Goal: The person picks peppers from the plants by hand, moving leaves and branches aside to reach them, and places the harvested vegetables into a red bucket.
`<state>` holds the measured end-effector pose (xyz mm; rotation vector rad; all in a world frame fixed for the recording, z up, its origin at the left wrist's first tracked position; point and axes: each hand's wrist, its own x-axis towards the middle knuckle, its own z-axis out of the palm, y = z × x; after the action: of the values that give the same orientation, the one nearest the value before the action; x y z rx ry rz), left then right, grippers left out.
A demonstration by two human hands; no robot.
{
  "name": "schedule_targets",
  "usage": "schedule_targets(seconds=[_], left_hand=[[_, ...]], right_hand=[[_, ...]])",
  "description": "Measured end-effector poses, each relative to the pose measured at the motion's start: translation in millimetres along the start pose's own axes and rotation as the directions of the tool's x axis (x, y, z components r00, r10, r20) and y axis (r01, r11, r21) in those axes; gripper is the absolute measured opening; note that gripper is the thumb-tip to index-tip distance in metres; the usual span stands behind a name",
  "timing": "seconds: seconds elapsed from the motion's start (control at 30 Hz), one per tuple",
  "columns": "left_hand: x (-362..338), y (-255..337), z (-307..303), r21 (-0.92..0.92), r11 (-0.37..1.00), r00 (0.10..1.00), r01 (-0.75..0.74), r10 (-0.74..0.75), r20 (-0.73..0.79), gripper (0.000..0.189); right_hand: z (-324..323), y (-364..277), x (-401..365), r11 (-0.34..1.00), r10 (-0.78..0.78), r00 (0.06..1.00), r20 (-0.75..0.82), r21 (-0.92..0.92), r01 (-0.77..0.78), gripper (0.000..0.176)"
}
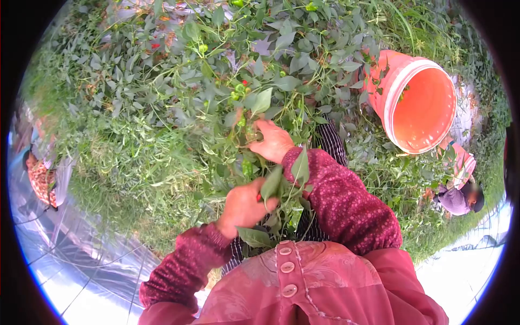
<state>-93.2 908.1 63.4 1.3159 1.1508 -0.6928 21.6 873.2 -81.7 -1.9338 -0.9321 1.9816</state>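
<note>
My left hand (245,207) is low in front of my body, its fingers curled closed. A small red pepper (258,197) shows between thumb and forefinger, with leaves partly covering the fingertips. Farther forward, my right hand (272,142) reaches into the pepper plant (261,101), fingers bent together among stems; what they pinch is hidden by foliage. Small green peppers (238,92) hang just beyond it, with a red one (245,83) beside them. Another green pepper (247,169) hangs between my two hands.
An orange-red bucket (377,92) with a white rim stands among the plants at right; a few peppers show inside. One person (457,196) is at far right, another (40,176) at far left. Grass (141,179) and plastic sheeting (92,271) lie to the left.
</note>
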Motion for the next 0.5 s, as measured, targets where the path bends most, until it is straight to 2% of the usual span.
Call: schedule_targets(seconds=[0.03, 0.07, 0.13, 0.17, 0.2, 0.27, 0.3, 0.33, 0.4, 0.43, 0.47, 0.5], left_hand=[[-8.6, -4.3, -4.0, 0.147, 0.979, 0.989, -0.144, 0.146, -0.006, 0.041], [-17.1, -1.3, -11.2, 0.148, 0.978, 0.989, -0.146, 0.149, -0.009, 0.041], [-28.6, 15.0, -30.2, 0.228, 0.941, 0.965, -0.252, 0.263, -0.017, 0.033], [-29.8, 16.4, -35.8, 0.261, 0.913, 0.944, -0.314, 0.329, -0.016, 0.031], [-32.3, 16.4, -40.1, 0.261, 0.911, 0.943, -0.318, 0.333, -0.016, 0.031], [-36.8, 16.4, -45.6, 0.285, 0.871, 0.916, -0.401, 0.387, 0.108, 0.032], [-39.5, 19.9, -46.8, 0.218, 0.88, 0.906, -0.422, 0.415, 0.079, 0.026], [-40.8, 18.7, -48.5, 0.218, 0.88, 0.906, -0.422, 0.415, 0.082, 0.026], [-42.2, 14.3, -58.5, 0.098, 0.934, 0.933, -0.343, 0.351, -0.077, 0.02], [-45.1, 13.3, -65.2, -0.027, 0.977, 0.976, -0.21, 0.207, -0.072, 0.018], [-48.0, 15.2, -69.7, -0.028, 0.978, 0.976, -0.209, 0.207, -0.066, 0.018], [-50.9, 17.6, -74.1, 0.021, 0.964, 0.963, -0.267, 0.267, -0.021, 0.018]], right_hand=[[9.0, 10.7, 5.8, 1.0, -0.014, 0.998, -0.054, -0.027, 0.013, 0.066], [4.2, 8.9, 3.6, 0.999, -0.018, 0.998, -0.056, -0.028, 0.016, 0.066], [-11.8, 3.0, 1.0, 0.991, 0.073, 0.993, 0.098, 0.101, -0.083, 0.07], [-12.1, 4.1, 1.1, 0.992, 0.073, 0.993, 0.09, 0.1, -0.082, 0.07], [-11.9, 6.1, 0.9, 0.992, 0.057, 0.995, 0.084, 0.109, -0.066, 0.072], [-9.3, 14.0, 3.4, 0.991, 0.025, 0.997, 0.072, 0.126, -0.034, 0.075], [-3.1, 21.9, 4.1, 0.991, 0.031, 0.997, 0.071, 0.128, -0.04, 0.075], [2.9, 28.6, 6.0, 0.986, -0.018, 1.0, 0.012, 0.166, 0.015, 0.074], [-0.5, 30.1, 8.6, 0.976, -0.068, 0.996, -0.055, 0.201, 0.078, 0.072], [-4.3, 33.3, 9.5, 0.956, -0.055, 0.998, 0.006, 0.289, 0.05, 0.071], [-9.2, 32.2, 5.9, 0.927, -0.045, 0.996, 0.073, 0.374, 0.015, 0.07], [-26.9, 16.4, -5.0, 0.912, 0.02, 0.993, 0.113, 0.405, -0.065, 0.067]])
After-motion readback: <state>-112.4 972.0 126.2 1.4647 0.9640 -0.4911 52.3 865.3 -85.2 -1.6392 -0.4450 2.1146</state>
